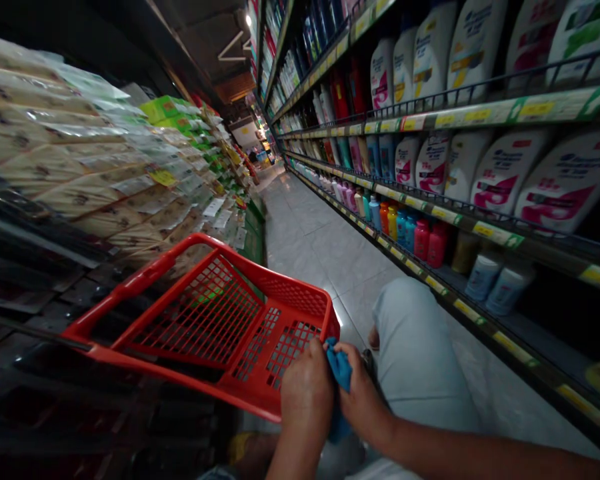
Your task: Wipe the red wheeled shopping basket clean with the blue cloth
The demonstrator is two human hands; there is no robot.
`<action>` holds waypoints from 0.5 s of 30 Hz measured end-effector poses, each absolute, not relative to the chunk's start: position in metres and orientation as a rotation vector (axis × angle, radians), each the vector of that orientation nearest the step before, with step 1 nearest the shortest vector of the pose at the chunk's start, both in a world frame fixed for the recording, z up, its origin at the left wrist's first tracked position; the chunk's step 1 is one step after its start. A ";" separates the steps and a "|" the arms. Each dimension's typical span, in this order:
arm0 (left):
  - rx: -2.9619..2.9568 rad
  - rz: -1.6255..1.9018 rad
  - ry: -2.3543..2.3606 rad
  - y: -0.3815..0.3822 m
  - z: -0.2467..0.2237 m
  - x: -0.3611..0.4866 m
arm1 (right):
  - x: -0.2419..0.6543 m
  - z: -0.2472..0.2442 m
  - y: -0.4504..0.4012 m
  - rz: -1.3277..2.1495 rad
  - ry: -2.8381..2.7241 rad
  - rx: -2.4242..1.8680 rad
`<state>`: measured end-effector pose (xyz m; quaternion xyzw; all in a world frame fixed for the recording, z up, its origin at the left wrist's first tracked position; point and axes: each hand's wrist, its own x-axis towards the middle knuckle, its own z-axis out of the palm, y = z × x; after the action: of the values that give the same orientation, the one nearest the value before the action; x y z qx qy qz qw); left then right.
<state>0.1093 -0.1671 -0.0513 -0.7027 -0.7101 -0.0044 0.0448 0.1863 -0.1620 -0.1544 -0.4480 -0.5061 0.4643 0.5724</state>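
The person's left hand (307, 400) and right hand (360, 393) come together low in the view, at the near edge of the scene, with a soft crumpled blue cloth (339, 365) between them. The grip of each hand is clenched on the cloth: the fingers of both press into it, and one fold hangs below the hands. The left hand lies just in front of the near corner of a red plastic mesh-sided shopping basket (290, 283) and appears to touch its rim. The basket is tilted and angled toward the left, and nothing can be seen inside it. Just right of the hands is the person's leg, in pale grey-green trousers (415, 340).

The person stands in a narrow supermarket aisle floored with pale glossy tiles (310, 227). On the right runs a dark metal shelf unit (495, 233) edged with yellow price labels. It carries rows of large white shampoo bottles with pink print (555, 180), and lower down are smaller pink, blue and orange bottles (405, 230) and two white-and-blue tubs (485, 277). On the left, stacks of cream packets in clear plastic (80, 180) rise high, with bright green packs (165, 110) farther along the aisle.
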 end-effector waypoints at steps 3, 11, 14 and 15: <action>-2.171 0.046 -2.130 -0.171 -0.050 0.103 | 0.192 -0.153 -0.146 1.137 -1.095 -1.084; -2.259 0.054 -1.975 -0.190 -0.052 0.081 | 0.213 -0.152 -0.110 1.068 -1.236 -1.092; -2.309 0.018 -1.882 -0.201 -0.053 0.066 | 0.218 -0.154 -0.116 1.090 -1.259 -1.063; -2.326 0.002 -1.848 -0.205 -0.053 0.061 | 0.219 -0.155 -0.117 1.111 -1.261 -1.066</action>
<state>0.0608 -0.2048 -0.0535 -0.7802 -0.6197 0.0006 0.0853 0.2188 -0.1172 -0.1551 -0.4494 -0.5316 0.4682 0.5443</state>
